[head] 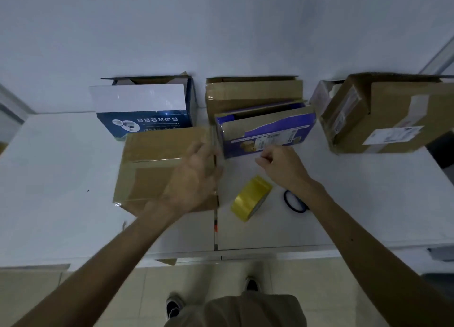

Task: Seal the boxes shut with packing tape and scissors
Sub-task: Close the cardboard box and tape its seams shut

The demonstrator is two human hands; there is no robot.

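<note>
Brown cardboard box [157, 164], lying flat with tape already across its seam; our left hand [194, 176] rests spread on its right edge. Just right of the box, our right hand [282, 164] bunches its fingertips, and we cannot tell whether they pinch anything. The yellow tape roll [250, 197] and scissors [293, 201] lie right of the box. We should probably keep the box pinned and smooth each strip outward.

Scissors [299, 211] partly under right forearm [344, 216]
</note>
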